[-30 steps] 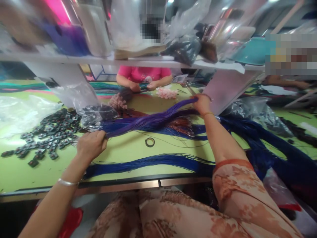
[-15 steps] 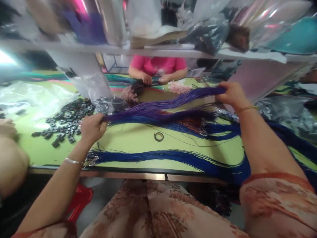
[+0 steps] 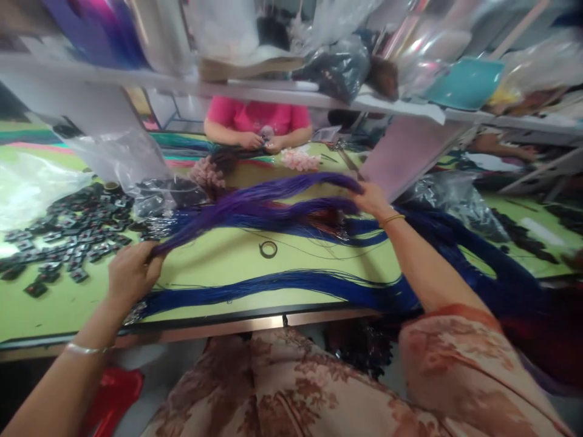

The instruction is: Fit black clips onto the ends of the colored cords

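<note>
A long bundle of thin purple cords [image 3: 268, 189] stretches above the table between my two hands. My left hand [image 3: 134, 270] is closed round its left end, low and near the table's front edge. My right hand [image 3: 370, 197] grips the other end farther back, where part of the bundle folds over and hangs down to the left. Beneath it lie blue cords [image 3: 296, 229] with shiny ends. Another blue cord bundle [image 3: 273, 282] runs along the front edge, its silvery tips just below my left hand. A roll of black tape [image 3: 268, 249] lies between the blue bundles.
Several small black pieces [image 3: 68, 233] are spread over the left of the table. A loaded shelf [image 3: 255, 90] crosses above the table. Across from me sits a person in a pink shirt [image 3: 259, 115]. Clear plastic bags [image 3: 460, 197] lie at right, and a red stool [image 3: 113, 394] stands below left.
The view has swung right. Both hands have come nearer to me and a little leftward with the purple cords, the left hand lower. Another person's arm at far left has left the view.
</note>
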A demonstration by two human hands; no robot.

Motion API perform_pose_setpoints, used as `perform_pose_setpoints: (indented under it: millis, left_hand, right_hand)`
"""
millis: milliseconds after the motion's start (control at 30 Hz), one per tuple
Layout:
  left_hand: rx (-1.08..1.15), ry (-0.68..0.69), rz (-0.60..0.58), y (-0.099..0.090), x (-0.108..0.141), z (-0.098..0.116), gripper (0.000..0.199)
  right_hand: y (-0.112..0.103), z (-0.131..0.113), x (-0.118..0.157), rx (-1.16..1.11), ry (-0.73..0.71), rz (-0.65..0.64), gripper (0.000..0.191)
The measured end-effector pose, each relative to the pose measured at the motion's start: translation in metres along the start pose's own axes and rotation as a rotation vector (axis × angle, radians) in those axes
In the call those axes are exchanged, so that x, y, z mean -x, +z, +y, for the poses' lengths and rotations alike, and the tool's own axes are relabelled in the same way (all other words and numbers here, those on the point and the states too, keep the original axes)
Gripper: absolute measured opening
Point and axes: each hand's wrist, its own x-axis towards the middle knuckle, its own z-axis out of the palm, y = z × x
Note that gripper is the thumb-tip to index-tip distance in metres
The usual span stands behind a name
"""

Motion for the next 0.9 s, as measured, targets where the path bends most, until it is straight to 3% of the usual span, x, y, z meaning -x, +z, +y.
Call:
perform_pose_setpoints:
  millis: [33, 100, 200, 233, 333, 433, 533, 600, 667, 733, 800, 900]
  left_hand:
    - [-0.012, -0.032, 0.031, -0.002, -0.002, -0.002, 0.035]
    - [-0.032, 0.056, -0.005, -0.005, -0.005, -0.007, 0.034]
    - [-0.07, 0.34, -0.234, -0.005, -0.006, -0.016, 0.031]
    - [-0.082, 0.38, -0.301, -0.004, -0.005, -0.018, 0.031]
    - [-0.068, 0.36, -0.396, 0.002, -0.001, -0.019, 0.029]
    - [-0.03, 0.331, -0.466, 0.01, 0.005, -0.019, 0.037]
    - [-0.01, 0.307, -0.504, 0.012, 0.01, -0.017, 0.046]
    - [0.001, 0.332, -0.469, 0.008, 0.01, -0.011, 0.051]
    - [0.038, 0.382, -0.387, 0.002, 0.005, 0.006, 0.053]
    - [0.131, 0.418, -0.299, -0.003, -0.004, 0.038, 0.053]
    - [0.265, 0.459, -0.251, -0.007, -0.017, 0.087, 0.052]
    - [0.462, 0.562, -0.233, -0.008, -0.043, 0.179, 0.054]
  right_hand:
    - [-0.002, 0.0, 0.002, 0.091, -0.017, -0.029, 0.037]
    - [-0.004, -0.002, 0.008, 0.327, -0.059, -0.111, 0.034]
    - [0.005, -0.007, 0.024, 0.509, -0.141, -0.239, 0.031]
    - [0.012, -0.009, 0.031, 0.527, -0.186, -0.301, 0.03]
    - [0.036, -0.014, 0.051, 0.533, -0.302, -0.419, 0.026]
    - [0.053, -0.015, 0.062, 0.513, -0.305, -0.453, 0.024]
    - [0.054, -0.018, 0.064, 0.494, -0.247, -0.49, 0.025]
    - [0.049, -0.022, 0.064, 0.483, -0.23, -0.479, 0.026]
    - [0.043, -0.026, 0.064, 0.48, -0.2, -0.421, 0.028]
    - [0.04, -0.031, 0.065, 0.48, -0.153, -0.322, 0.029]
    - [0.039, -0.034, 0.066, 0.475, -0.155, -0.222, 0.029]
    - [0.037, -0.037, 0.066, 0.453, -0.21, -0.114, 0.031]
